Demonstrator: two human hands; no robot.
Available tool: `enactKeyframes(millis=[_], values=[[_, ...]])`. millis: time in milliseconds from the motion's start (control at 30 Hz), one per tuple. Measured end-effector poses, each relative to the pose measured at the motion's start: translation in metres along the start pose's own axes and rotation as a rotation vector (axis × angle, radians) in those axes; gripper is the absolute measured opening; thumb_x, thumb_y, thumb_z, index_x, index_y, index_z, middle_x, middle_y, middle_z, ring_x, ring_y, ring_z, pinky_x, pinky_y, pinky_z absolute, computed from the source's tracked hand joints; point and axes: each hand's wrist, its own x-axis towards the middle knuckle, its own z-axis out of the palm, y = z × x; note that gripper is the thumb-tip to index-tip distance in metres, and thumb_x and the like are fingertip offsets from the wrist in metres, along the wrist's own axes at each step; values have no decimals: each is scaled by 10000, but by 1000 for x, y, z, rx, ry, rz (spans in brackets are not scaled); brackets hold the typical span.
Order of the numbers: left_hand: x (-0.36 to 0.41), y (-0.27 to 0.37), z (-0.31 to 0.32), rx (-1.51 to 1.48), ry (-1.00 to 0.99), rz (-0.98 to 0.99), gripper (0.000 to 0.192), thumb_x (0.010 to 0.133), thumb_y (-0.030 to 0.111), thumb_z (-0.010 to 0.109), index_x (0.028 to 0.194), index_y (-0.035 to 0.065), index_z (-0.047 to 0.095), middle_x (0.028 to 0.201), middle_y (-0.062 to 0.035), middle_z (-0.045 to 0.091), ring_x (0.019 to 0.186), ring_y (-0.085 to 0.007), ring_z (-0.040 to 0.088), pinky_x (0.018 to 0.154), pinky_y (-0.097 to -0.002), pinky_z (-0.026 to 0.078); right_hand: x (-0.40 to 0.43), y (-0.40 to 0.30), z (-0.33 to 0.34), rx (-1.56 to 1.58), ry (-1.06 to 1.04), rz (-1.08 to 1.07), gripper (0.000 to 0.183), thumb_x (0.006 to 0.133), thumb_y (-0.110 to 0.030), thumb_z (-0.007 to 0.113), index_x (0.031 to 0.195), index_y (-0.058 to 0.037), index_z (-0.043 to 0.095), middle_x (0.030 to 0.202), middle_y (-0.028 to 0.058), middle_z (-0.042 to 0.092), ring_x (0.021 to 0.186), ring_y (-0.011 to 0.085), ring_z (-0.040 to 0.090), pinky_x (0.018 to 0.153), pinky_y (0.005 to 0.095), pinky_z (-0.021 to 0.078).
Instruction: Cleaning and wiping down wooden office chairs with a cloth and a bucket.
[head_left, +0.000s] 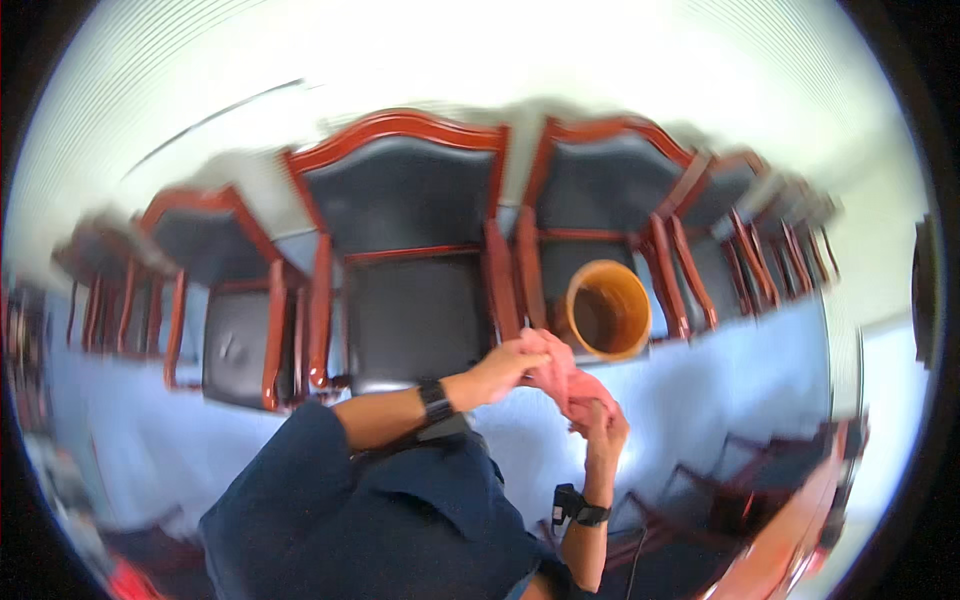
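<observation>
Between my two hands stretches a crumpled, twisted pink cloth (561, 369). My left hand (501, 372) grips its upper left end. The lower right end is in the grasp of my right hand (604, 429). Just beyond the cloth, an orange-brown bucket (609, 309) rests on the black seat of a wooden armchair (602, 187). Its inside looks dark; what it holds cannot be made out. In front of me stands another armchair (420, 315) with a red-brown frame and black padding.
A row of similar armchairs runs along the pale wall (465, 60), with one chair (236, 337) to the left and several more (720, 217) to the right. The floor (697, 390) is blue-grey and shiny. Behind me on the right is a wooden table edge (787, 525).
</observation>
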Motion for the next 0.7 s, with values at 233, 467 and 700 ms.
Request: enactKeyframes(millis=[233,467,700], values=[[42,-5,13,-18,165,121,247,903,189,668,1108,56,630,1051,-38,633,932,-162,622,802,-326,524,49,-14,19,25,-77,-181,264,985,-191,530,1029,57,610,863,98,645,683,138,614,552,286,538],[64,-16,33,121,21,312,113,866,180,627,913,78,637,854,-5,597,765,-122,547,672,-267,443,94,24,-20,64,-322,-89,266,992,-203,530,1055,37,626,851,96,665,635,146,631,518,261,518],[104,-85,76,0,245,368,202,917,277,653,1022,105,649,920,-2,641,806,-102,613,701,-279,514,166,1,-104,-289,-612,-210,242,983,-145,495,1019,34,653,788,69,662,604,115,620,515,238,511]])
